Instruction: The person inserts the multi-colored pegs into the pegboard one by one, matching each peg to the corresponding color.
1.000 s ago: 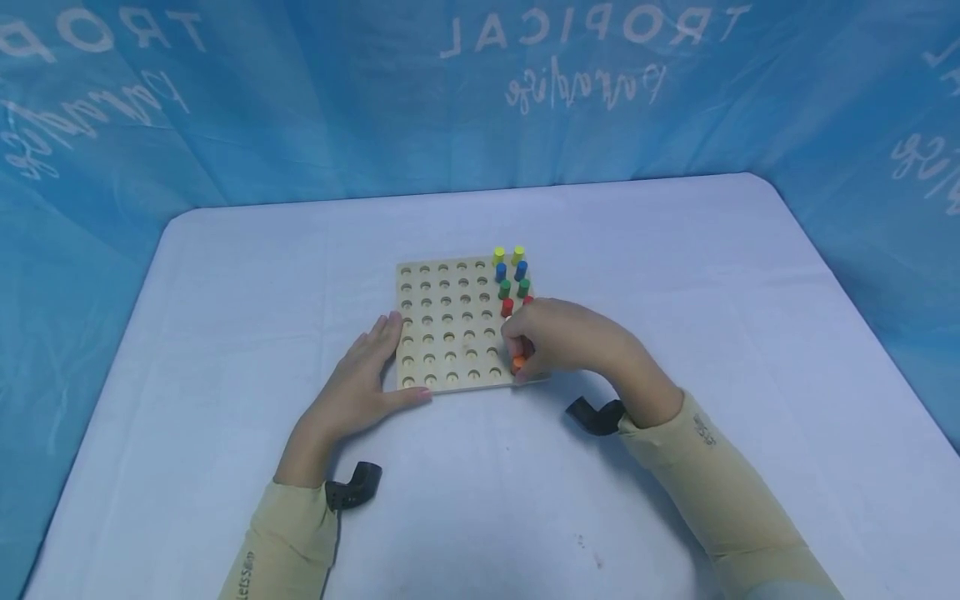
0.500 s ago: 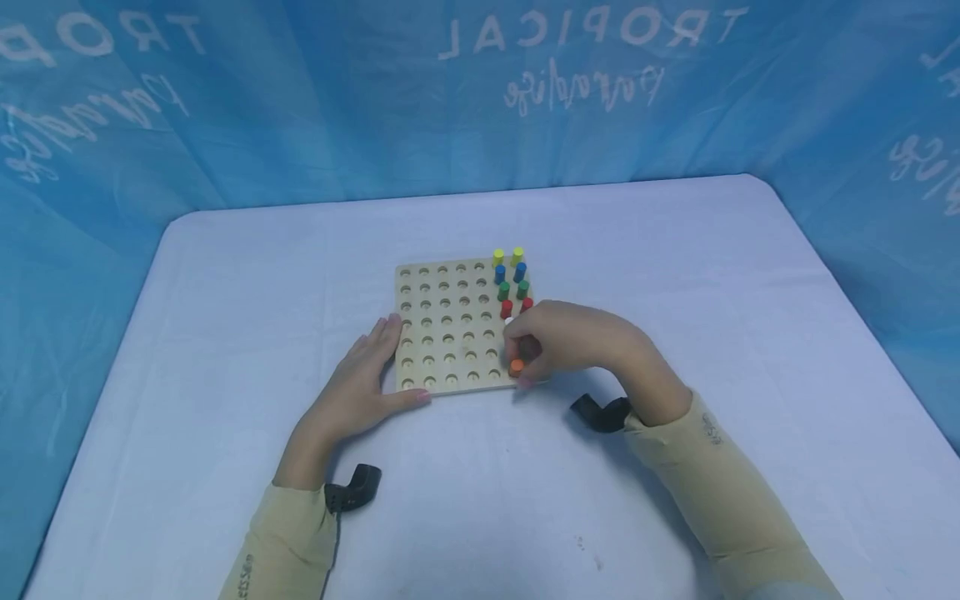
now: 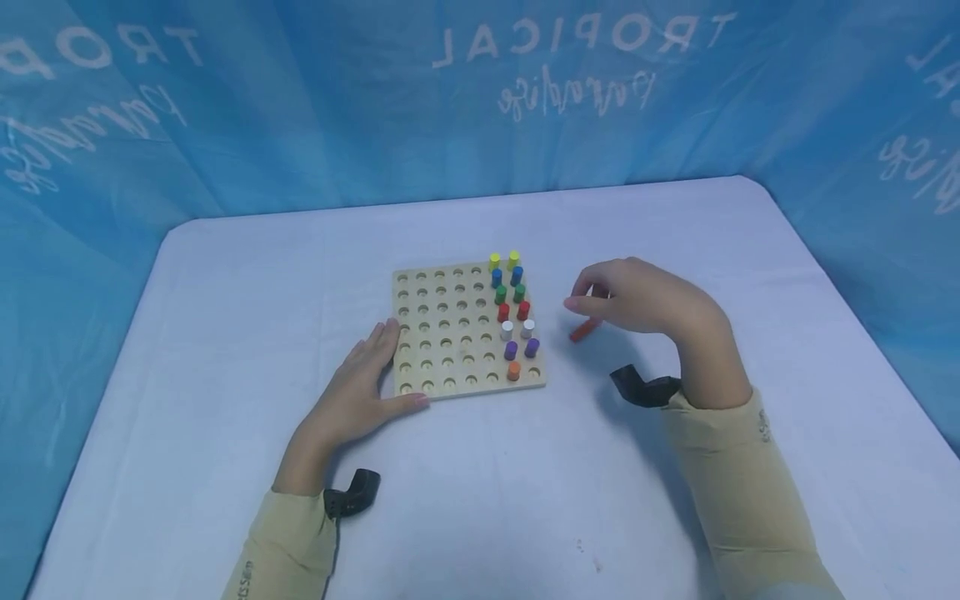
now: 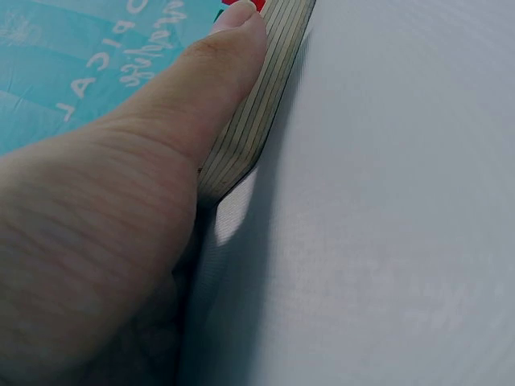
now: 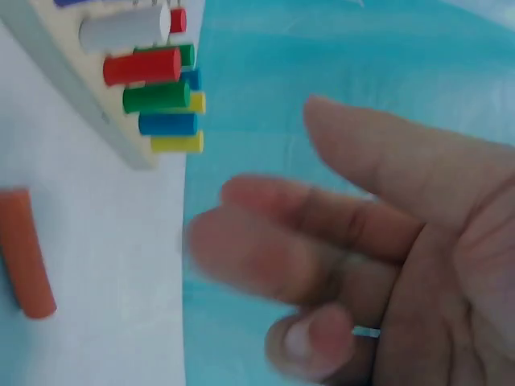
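A wooden pegboard (image 3: 457, 332) with rows of round holes lies on the table, its two rightmost columns holding coloured pegs. An orange peg (image 3: 513, 371) stands in the front row, with a bare hole to its right. My left hand (image 3: 360, 383) rests against the board's left side and front corner, fingers straight; its thumb (image 4: 217, 72) lies along the edge in the left wrist view. Right of the board, my right hand (image 3: 637, 298) hovers with fingers parted and nothing between them. Near it on the table lies a loose orange peg (image 5: 26, 253), partly hidden by the hand in the head view.
Yellow, blue, green, red, white and purple pegs (image 3: 511, 350) stand in pairs up the board's right side. A white cloth (image 3: 480, 500) covers the table. Blue printed curtains (image 3: 375, 125) hang behind and at the sides. A black wrist mount (image 3: 643, 387) juts from the right sleeve.
My right hand has let go of the orange peg in the front row and moved right, off the board. White and purple pegs and the loose orange peg now show. My left hand stays put.
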`<move>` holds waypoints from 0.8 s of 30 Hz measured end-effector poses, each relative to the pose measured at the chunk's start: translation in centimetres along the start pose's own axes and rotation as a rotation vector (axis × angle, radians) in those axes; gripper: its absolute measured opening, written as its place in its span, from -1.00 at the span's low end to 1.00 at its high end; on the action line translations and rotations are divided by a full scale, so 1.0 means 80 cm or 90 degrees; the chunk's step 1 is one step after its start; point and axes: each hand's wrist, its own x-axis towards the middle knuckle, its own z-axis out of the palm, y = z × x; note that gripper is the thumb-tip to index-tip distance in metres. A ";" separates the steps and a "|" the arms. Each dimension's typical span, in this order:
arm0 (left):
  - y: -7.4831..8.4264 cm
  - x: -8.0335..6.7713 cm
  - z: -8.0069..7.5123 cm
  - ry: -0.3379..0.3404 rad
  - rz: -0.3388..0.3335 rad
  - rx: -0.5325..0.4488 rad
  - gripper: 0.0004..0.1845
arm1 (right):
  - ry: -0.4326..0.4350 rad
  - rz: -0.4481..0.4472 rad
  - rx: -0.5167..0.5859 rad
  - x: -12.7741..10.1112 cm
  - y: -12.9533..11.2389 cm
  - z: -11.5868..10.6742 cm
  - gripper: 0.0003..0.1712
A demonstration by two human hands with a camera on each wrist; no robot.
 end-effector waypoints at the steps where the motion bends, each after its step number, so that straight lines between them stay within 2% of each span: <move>1: 0.000 0.000 0.000 0.000 0.001 -0.001 0.28 | -0.001 0.016 -0.009 0.000 0.002 0.000 -0.61; 6: 0.000 0.000 0.000 0.001 0.007 -0.003 0.28 | -0.016 0.077 -0.022 0.007 0.012 0.001 -0.58; 16: 0.000 -0.001 0.000 0.001 -0.001 -0.007 0.27 | -0.050 0.142 -0.050 0.028 0.020 0.012 -0.66; 24: -0.001 0.000 0.001 -0.003 -0.003 -0.008 0.27 | -0.003 0.149 -0.130 0.036 0.012 0.022 -0.64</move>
